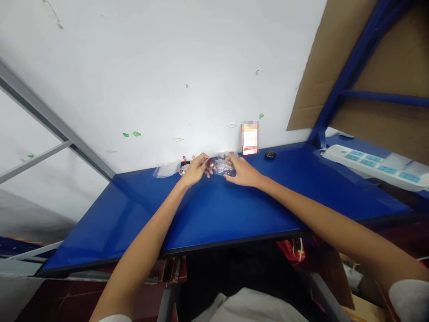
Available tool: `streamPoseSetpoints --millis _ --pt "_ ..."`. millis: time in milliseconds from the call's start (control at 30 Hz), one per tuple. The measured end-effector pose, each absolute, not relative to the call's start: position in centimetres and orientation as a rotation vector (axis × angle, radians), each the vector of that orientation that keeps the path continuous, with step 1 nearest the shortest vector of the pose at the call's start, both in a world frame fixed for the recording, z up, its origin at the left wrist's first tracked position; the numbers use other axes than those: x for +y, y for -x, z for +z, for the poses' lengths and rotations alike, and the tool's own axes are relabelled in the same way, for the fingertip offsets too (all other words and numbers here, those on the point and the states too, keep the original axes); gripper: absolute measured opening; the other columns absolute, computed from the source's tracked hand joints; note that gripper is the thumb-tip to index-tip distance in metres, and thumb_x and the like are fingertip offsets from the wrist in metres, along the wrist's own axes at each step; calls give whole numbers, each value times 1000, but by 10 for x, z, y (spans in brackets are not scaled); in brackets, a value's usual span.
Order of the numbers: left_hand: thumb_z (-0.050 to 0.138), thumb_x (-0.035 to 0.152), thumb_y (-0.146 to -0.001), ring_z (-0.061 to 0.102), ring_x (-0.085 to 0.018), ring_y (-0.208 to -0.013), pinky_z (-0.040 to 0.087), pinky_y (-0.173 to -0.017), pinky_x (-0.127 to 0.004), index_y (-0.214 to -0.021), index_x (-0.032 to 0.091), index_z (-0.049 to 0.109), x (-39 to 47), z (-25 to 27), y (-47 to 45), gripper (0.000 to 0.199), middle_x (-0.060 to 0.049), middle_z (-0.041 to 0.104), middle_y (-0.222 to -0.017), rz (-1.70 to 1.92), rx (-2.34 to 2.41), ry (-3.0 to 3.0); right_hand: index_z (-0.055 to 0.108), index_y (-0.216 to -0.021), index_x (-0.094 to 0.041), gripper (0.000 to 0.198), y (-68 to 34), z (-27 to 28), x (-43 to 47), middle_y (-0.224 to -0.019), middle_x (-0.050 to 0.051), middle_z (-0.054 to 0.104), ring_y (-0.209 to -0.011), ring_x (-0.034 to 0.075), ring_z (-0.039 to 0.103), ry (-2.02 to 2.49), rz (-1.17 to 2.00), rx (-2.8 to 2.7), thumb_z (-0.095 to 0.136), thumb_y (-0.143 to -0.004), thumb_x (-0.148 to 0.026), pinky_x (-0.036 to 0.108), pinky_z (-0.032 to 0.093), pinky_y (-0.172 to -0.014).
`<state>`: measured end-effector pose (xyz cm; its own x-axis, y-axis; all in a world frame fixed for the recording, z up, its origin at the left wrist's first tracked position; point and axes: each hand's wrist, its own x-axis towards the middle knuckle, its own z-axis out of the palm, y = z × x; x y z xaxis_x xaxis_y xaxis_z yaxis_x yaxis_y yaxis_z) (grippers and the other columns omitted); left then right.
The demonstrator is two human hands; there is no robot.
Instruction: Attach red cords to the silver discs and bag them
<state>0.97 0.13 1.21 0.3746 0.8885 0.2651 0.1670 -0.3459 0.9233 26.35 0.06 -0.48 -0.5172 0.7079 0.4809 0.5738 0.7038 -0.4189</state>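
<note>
My left hand (197, 170) pinches a small round dark disc with a red centre (211, 163), held just above the blue table. Beside it, my right hand (241, 171) grips a crinkled clear plastic bag (224, 167); what the bag contains is too small to make out. The disc and the bag's left end meet or nearly meet between my hands. Behind my left wrist lie small items with red loops (184, 160), partly hidden by the hand. Flat clear plastic sleeves (166, 170) rest to their left.
A small card or box (250, 137) leans upright against the white wall. To its right sits a small black object (270, 154). A white power strip (375, 166) lies at the right by a blue metal frame (348, 71). The blue table (234, 210) has a dark front edge.
</note>
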Motion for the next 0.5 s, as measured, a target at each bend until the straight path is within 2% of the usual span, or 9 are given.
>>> streamPoseSetpoints --millis 100,300,500 --pt "66 59 -100 69 -15 -70 56 -60 -26 -100 18 55 -6 15 -18 42 -4 68 -84 1030 884 -1726 49 -124 -23 51 -263 -2 -2 -105 8 67 -93 30 64 969 268 -2251 77 -82 -33 44 50 -87" --pt "82 52 -90 67 -13 -72 60 -68 -29 -94 15 61 -10 15 -16 42 -5 69 -95 1126 887 -1656 48 -125 -23 53 -262 0 -5 -109 10 67 -95 30 63 959 272 -2239 77 -82 -34 44 49 -89" --pt "89 46 -82 68 -14 -75 61 -68 -27 -99 15 68 -16 19 -23 41 -4 71 -87 1159 875 -1488 48 -126 -23 54 -263 -1 -4 -116 11 67 -100 31 64 915 229 -2253 78 -82 -33 44 48 -92"
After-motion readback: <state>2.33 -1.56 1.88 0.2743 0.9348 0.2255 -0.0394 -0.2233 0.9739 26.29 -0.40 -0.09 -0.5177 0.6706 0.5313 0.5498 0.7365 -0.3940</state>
